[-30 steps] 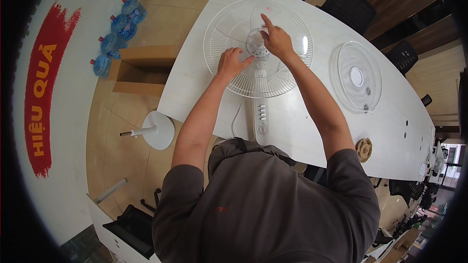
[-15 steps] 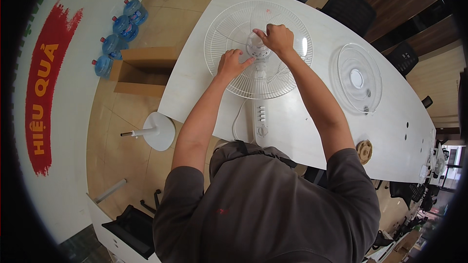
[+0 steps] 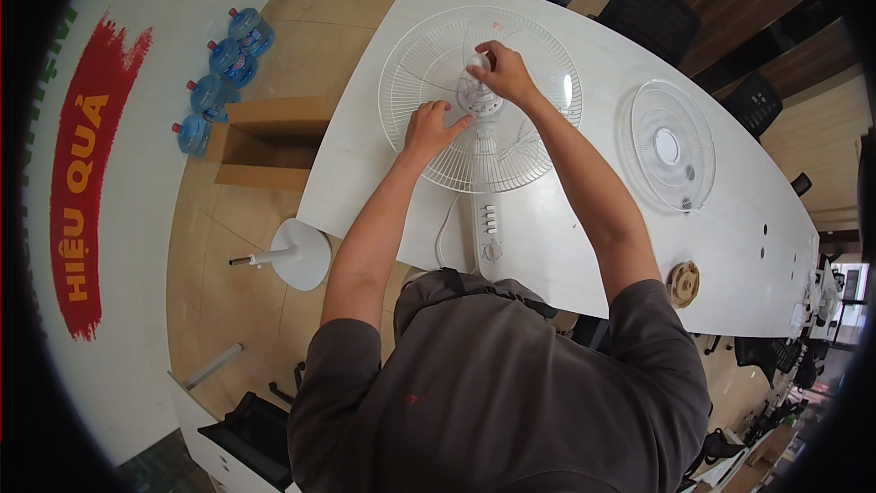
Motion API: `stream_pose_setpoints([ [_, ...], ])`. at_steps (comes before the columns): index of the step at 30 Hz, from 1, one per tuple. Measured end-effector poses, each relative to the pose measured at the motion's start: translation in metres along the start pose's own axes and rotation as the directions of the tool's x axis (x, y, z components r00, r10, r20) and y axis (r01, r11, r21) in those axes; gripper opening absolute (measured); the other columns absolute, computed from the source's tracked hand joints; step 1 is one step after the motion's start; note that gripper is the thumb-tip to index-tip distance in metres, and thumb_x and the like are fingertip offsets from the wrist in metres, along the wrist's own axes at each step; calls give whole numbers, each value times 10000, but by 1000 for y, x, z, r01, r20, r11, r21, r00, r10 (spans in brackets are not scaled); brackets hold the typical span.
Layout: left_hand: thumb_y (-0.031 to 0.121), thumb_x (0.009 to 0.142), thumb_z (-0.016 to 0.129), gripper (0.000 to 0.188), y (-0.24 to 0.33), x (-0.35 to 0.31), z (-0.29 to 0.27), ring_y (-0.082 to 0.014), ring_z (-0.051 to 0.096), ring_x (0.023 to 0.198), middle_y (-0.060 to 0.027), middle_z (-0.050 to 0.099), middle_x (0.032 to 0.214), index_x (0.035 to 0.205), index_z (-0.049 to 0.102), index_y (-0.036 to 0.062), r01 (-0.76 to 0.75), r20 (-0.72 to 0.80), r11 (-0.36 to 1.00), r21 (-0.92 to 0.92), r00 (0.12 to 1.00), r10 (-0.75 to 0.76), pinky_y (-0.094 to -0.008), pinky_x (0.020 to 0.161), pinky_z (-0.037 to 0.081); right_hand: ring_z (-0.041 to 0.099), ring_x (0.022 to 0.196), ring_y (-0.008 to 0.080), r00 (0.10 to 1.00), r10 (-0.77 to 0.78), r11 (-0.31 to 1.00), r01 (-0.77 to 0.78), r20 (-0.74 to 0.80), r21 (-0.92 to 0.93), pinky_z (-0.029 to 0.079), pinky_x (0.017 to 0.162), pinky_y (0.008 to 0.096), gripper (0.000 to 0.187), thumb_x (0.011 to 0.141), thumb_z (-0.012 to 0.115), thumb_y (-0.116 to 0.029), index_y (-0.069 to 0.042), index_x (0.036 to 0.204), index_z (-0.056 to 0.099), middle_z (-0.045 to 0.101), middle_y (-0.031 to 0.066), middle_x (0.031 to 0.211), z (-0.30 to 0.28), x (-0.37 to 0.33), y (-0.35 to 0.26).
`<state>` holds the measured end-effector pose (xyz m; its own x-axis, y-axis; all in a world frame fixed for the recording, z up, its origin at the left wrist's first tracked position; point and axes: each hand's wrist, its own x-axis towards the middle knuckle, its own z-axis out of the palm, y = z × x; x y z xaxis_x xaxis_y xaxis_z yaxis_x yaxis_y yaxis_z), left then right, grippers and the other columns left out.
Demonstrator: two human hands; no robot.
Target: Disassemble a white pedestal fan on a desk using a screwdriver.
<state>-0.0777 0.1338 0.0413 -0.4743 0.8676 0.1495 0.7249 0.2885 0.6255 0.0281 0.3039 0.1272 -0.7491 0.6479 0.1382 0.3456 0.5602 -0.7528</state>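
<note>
A white fan lies on the table with its round wire rear grille and clear blades facing up. Its control column, with a row of buttons and a dial, extends toward me. My right hand is closed around a small whitish knob at the hub, thumb and fingers pinching its sides. To the left of the hub, my left hand has its fingers apart and curved over the blades. Its thumb tip reaches the hub's lower edge; whether it presses there is unclear.
The front grille lies on the table to the right, near a tan ring-shaped part. On the floor at left are a white round fan base with a short pole, an open cardboard box and several blue water bottles.
My right hand has turned at the hub, its fingers curling round the knob where the thumb earlier pointed left. My left hand stays beside the hub, shifted slightly.
</note>
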Motion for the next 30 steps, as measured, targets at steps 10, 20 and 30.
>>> stream_pose_setpoints([
  [10,552,777,719,617,-5,7,-3,-287,584,790,-157,614,842,1008,646,-16,-55,-27,998,1,998,55,-383,721,489,651,802,203,1000,6,1000,-6,16,19,527,736,319,470,761,816,-203,4,1146,643,684,145,908,-17,3,21],
  [20,464,787,748,554,-32,7,-1,-277,569,798,-130,596,835,1052,641,-10,-102,-57,994,-48,993,99,-396,741,470,615,738,141,985,156,902,-109,-79,419,530,609,284,416,759,815,-105,-23,1063,543,614,82,892,-47,-51,48],
  [30,434,788,755,678,6,5,0,-291,581,946,-145,621,1004,1238,556,-33,-156,94,986,65,984,149,-398,838,473,634,611,199,267,868,477,-220,-418,851,484,521,290,616,731,841,-161,36,1144,429,641,138,844,-181,-284,212],
])
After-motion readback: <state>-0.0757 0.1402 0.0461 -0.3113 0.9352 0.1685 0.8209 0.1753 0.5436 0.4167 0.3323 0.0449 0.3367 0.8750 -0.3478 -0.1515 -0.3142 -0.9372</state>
